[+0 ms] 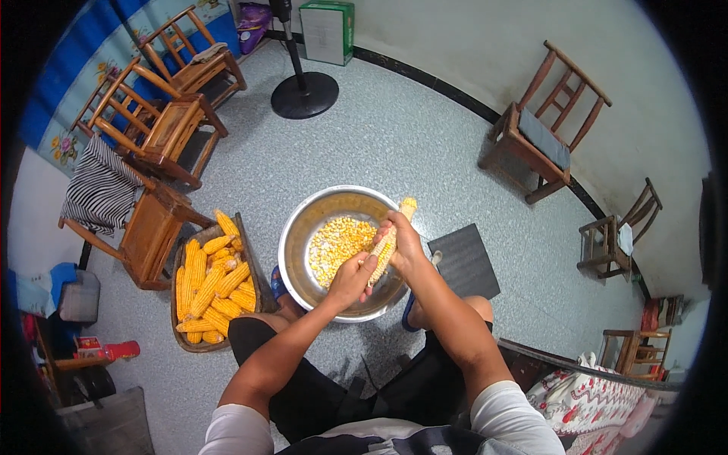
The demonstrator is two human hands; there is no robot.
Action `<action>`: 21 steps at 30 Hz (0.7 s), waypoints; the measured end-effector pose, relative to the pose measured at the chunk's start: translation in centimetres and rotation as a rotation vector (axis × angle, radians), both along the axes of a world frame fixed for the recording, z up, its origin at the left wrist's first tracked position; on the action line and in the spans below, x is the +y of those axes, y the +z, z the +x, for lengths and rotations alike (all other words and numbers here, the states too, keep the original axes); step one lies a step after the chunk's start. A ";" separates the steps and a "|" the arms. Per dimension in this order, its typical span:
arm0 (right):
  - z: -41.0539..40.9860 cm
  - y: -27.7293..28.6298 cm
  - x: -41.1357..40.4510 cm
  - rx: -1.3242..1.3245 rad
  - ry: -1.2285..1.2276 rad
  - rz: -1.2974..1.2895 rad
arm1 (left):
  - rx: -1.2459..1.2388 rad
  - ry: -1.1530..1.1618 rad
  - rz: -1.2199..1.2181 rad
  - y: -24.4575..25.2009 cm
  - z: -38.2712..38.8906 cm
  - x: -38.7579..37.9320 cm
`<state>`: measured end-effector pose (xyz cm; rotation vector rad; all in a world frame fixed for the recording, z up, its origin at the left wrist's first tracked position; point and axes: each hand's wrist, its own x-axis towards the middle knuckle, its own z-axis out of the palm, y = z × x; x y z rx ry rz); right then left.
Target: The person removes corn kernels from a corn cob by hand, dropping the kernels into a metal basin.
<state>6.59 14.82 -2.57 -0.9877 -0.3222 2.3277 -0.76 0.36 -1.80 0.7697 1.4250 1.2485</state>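
A partly shelled corn cob (383,254) slants over a large metal basin (293,284), its upper end pointing away from me. My right hand (402,239) is wrapped around its upper part. Lower down, my left hand (354,278) grips the near end, thumb on the cob. Much of the cob is bare, with some yellow kernels left along it. Loose corn kernels (335,244) lie on the basin's bottom. Left of the basin, a basket (254,227) holds many unshelled yellow corn ears (207,290).
A dark square mat (466,261) lies right of the basin, a spoon-like utensil (437,259) at its edge. Wooden chairs (156,227) stand at left, another wooden chair (540,136) at upper right. A black round stand base (305,95) is ahead. My feet flank the basin.
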 end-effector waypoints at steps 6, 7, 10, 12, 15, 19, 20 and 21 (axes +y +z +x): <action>0.0 -0.2 -0.1 0.003 -0.010 -0.034 | -0.168 0.059 -0.105 -0.1 -0.3 -0.1; -0.2 0.0 -0.2 0.005 -0.008 -0.034 | -0.160 0.055 -0.097 -0.3 -0.3 -0.2; -0.1 0.0 0.1 -0.015 -0.030 -0.031 | -0.218 0.012 -0.079 0.6 -0.5 0.0; 0.1 -0.2 0.5 0.034 -0.023 -0.046 | -0.280 -0.023 -0.069 0.9 -0.7 0.1; 0.1 -0.1 0.8 0.023 -0.049 -0.020 | -0.393 -0.035 -0.054 0.5 -0.8 0.3; 0.5 -0.9 1.8 0.044 -0.176 -0.083 | -0.472 0.057 -0.023 0.1 -1.0 0.6; 0.6 -0.8 1.8 -0.022 -0.220 -0.032 | -0.463 0.023 -0.040 0.0 -1.1 0.6; 0.4 -0.2 1.5 -0.086 -0.258 0.017 | -0.461 0.027 -0.040 -0.1 -1.2 0.6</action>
